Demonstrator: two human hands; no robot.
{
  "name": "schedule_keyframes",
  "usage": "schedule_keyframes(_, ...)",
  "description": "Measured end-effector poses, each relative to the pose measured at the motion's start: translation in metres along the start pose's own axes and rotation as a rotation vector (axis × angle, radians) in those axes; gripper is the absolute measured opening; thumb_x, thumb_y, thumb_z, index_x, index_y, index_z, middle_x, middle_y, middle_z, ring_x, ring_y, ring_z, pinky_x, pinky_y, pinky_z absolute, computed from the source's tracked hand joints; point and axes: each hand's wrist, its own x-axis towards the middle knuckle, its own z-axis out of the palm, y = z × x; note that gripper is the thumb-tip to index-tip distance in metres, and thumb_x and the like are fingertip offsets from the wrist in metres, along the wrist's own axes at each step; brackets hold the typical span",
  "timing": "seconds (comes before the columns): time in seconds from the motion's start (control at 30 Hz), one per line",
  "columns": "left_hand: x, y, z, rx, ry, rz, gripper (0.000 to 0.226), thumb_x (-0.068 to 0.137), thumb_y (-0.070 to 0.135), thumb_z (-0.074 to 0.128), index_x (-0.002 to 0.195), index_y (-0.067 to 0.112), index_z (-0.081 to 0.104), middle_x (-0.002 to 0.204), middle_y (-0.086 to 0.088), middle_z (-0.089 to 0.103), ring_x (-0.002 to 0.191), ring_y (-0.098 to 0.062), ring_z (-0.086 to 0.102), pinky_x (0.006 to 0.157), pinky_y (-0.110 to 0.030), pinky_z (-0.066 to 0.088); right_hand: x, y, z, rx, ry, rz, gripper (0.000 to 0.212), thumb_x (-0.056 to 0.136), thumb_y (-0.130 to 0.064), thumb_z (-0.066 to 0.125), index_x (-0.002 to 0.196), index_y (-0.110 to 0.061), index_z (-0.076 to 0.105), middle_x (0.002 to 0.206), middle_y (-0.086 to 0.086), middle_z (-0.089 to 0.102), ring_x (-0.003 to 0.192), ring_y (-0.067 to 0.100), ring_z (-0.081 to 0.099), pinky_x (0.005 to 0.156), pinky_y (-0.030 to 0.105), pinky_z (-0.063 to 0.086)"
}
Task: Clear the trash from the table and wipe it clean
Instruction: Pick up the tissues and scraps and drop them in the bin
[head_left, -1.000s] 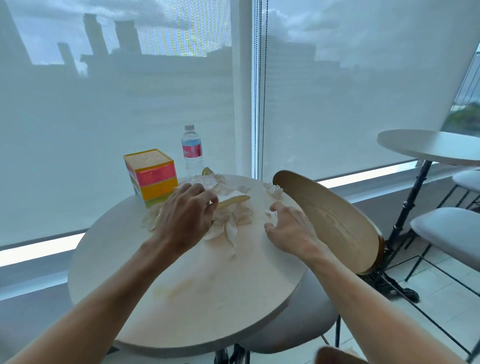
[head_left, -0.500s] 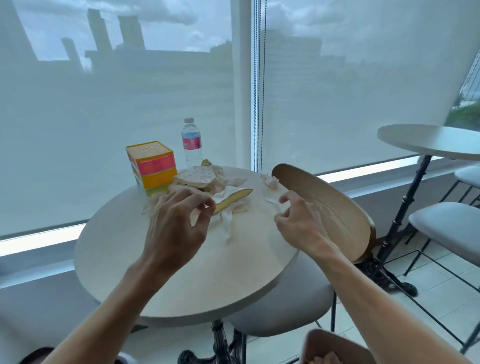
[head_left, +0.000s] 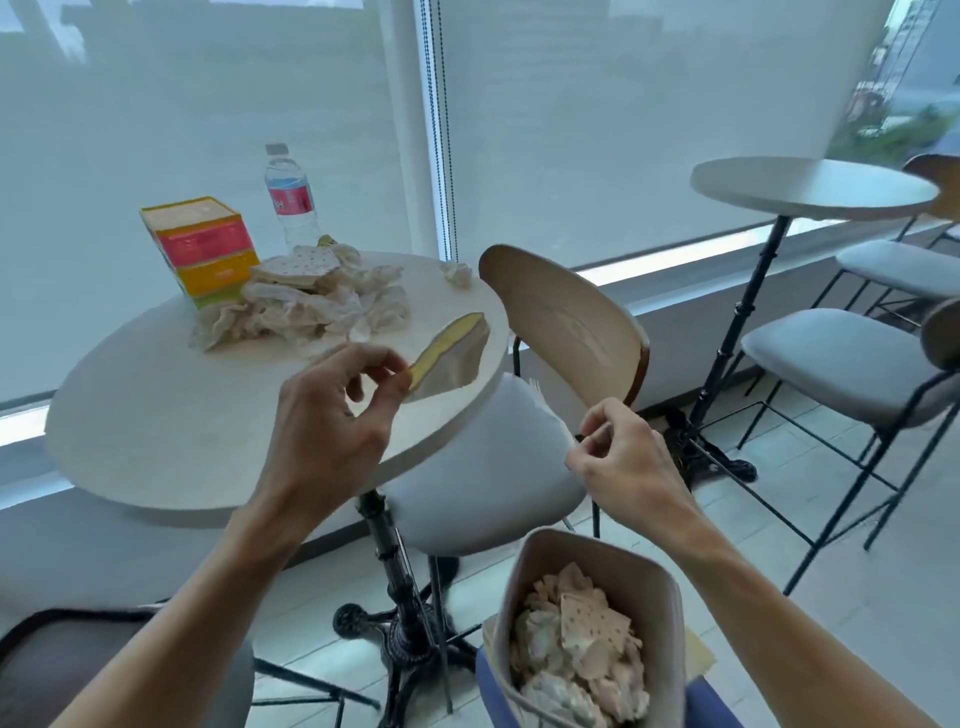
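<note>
Pile of crumpled tissues (head_left: 306, 306) sits center-left of frame on the table (head_left: 156, 415), soft and near weightless, best scooped as a bunch. Left hand (head_left: 332, 431) pinches the corner of a yellow-edged wrapper (head_left: 449, 353), thin and floppy, mid-frame above the table edge. Right hand (head_left: 618, 462) pinches something small, possibly a clear scrap, above the bin (head_left: 587, 634) at lower right.

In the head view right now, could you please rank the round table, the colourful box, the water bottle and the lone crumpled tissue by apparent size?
1. Round table, by far the largest.
2. Colourful box.
3. Water bottle, narrower than the box, though slightly farther back.
4. Lone crumpled tissue, the smallest.
</note>
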Motion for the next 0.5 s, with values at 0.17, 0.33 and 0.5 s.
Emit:
schedule_keyframes(0.17,-0.02,0.025,0.021,-0.034,-0.029,-0.009,0.009,0.087,0.016,0.07,0.087,0.025,0.069,0.075,0.017,0.06,0.064,-0.006,0.046,0.057,-0.016,0.037,-0.025,0.051,0.001,-0.065,-0.151,0.104,0.015,0.084,-0.02,0.066,0.084,-0.026,0.053,0.075,-0.004,0.062,0.066,0.009,0.058,0.052,0.018,0.04)
schedule_keyframes(0.33,-0.048,0.042,0.045,-0.042,-0.073,-0.061,0.01,0.086,0.017,0.071,0.086,0.027,0.069,0.067,0.018,0.056,0.057,-0.005,0.043,0.056,-0.018,0.036,-0.043,0.096,0.01,-0.166,-0.361,0.203,0.009,0.08,-0.019,0.063,0.086,-0.019,0.056,0.083,0.0,0.063,0.077,0.017,0.061,0.061,0.027,0.048)
schedule_keyframes(0.5,-0.08,0.044,0.069,-0.064,-0.107,-0.137,0.016,0.086,0.017,0.071,0.079,0.031,0.067,0.062,0.025,0.055,0.055,-0.007,0.04,0.053,-0.015,0.032,-0.05,0.118,0.006,-0.064,-0.409,0.212,0.006,0.086,-0.02,0.062,0.09,-0.022,0.059,0.088,-0.001,0.065,0.081,0.014,0.063,0.065,0.025,0.05)
